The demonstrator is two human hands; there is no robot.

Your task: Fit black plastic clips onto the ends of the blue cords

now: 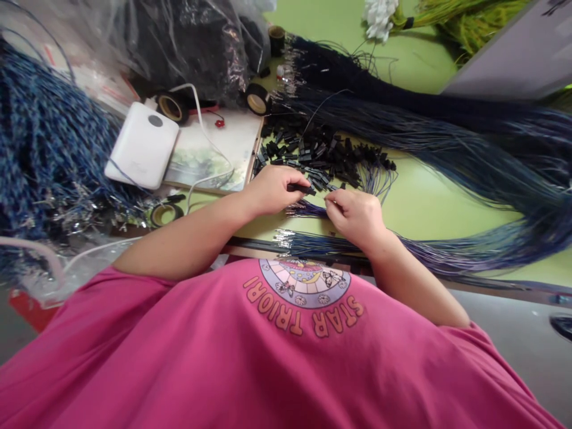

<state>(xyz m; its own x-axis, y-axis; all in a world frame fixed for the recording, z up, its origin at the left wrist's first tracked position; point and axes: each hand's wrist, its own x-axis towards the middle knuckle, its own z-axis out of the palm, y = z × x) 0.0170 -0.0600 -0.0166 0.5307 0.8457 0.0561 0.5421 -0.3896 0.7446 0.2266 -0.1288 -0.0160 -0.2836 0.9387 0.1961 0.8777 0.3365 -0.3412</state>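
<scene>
Between the thumb and fingers of my left hand [277, 189] is a small black connector housing [301, 189]. My right hand [355, 215] is closed in a pinch just to the right of it, with a gap between the two hands. What its fingertips grip looks like a thin wire end, too small to make out. Beyond both hands spreads a heap of loose black connector housings [313, 152]. Below the hands lie dark blue wires [313, 208] with bare metal terminals at their left ends.
Long bundles of dark wires [402, 113] curve round the right side of the green table [424, 196]. A white power bank [143, 146] with a cable rests on a notebook [214, 149]. Rolls of black tape [258, 99] stand nearby. Blue twisted wires [49, 143] fill the left.
</scene>
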